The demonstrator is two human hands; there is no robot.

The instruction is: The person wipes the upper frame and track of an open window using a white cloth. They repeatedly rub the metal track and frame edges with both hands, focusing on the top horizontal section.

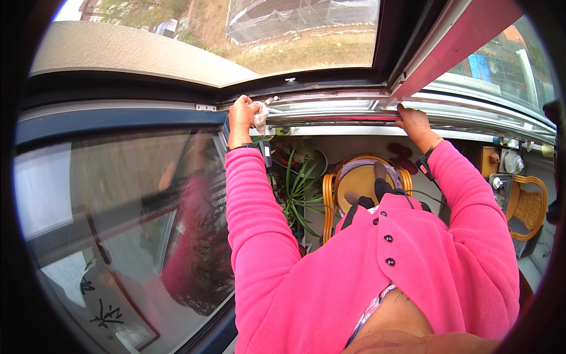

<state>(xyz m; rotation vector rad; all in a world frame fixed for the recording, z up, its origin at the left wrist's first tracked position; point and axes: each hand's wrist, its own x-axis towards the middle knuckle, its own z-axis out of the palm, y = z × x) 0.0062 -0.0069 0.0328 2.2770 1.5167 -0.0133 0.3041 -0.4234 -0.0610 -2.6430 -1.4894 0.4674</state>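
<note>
My left hand (242, 116) holds a crumpled whitish cloth (261, 118) at the corner of the window frame, beside the hinge side of a dark-framed glass window sash (119, 119) that stands swung open at the left. Farther right, my right hand (414, 122) grips the edge of the metal window rail (336, 117), with its fingers over the rail. The silvery frame track runs between both hands. Its inner side behind my left fingers is hidden. A black device is strapped near each wrist.
Below me, my feet stand on a round rattan chair seat (360, 188). A spiky-leaved potted plant (303, 190) is beside it at the left. Red slippers (401, 155) lie on the floor. At the right are another rattan chair (528, 208) and a glass jar (513, 163). A cable trails near the chair.
</note>
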